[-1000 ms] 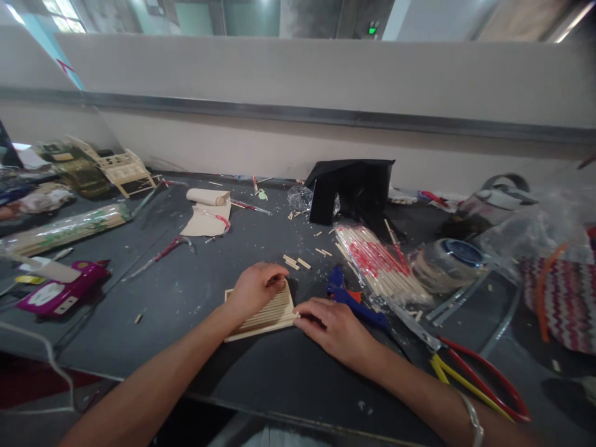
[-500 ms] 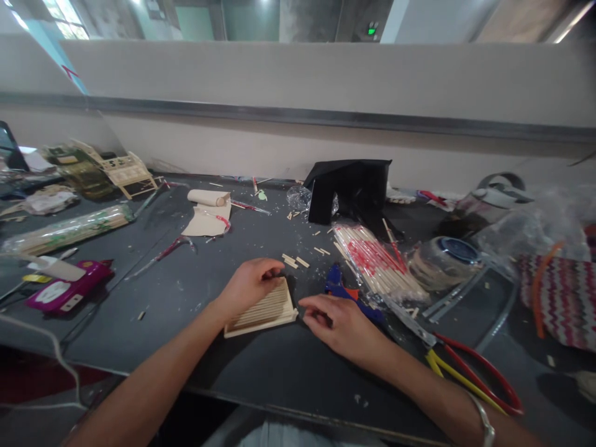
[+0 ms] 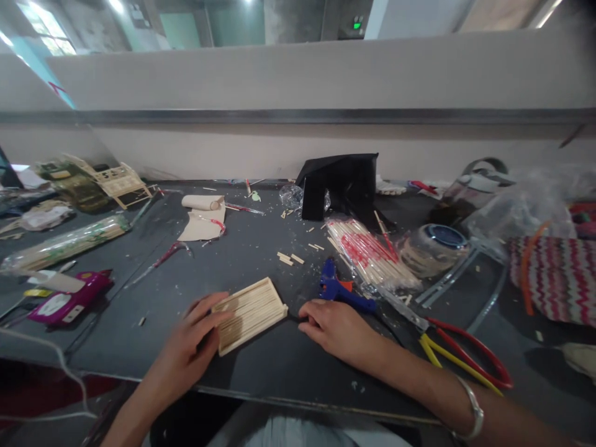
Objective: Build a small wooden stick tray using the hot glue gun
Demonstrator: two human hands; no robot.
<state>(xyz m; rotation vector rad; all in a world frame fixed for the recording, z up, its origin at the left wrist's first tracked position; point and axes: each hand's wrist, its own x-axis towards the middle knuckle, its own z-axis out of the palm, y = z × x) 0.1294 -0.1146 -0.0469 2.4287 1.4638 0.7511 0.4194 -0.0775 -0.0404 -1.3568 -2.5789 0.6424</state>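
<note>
A small shallow tray of pale wooden sticks [image 3: 254, 313], with raised rims, lies tilted askew near the table's front. My left hand [image 3: 190, 341], slightly blurred, grips its left end, fingers over the slats and thumb by the near edge. Just right of the tray, my right hand [image 3: 333, 326] rests on the table, fingers loosely curled with a small gap and nothing visible in them. Behind that hand lies a blue glue gun [image 3: 344, 292]. Several short cut sticks [image 3: 289, 257] are scattered beyond the tray.
Red-and-yellow-handled cutters [image 3: 459, 351] lie by my right forearm. A bag of sticks [image 3: 372, 251], a clear jar [image 3: 433, 248] and a black folded object [image 3: 342, 186] stand behind. Leftward are a purple device [image 3: 69, 298], a wrapped stick bundle [image 3: 69, 242] and a miniature wooden chair [image 3: 118, 180].
My left hand has moved from the tray's far edge to its left end. The tray has turned slightly, its right side swinging away. My right hand stays nearly still; the view has shifted.
</note>
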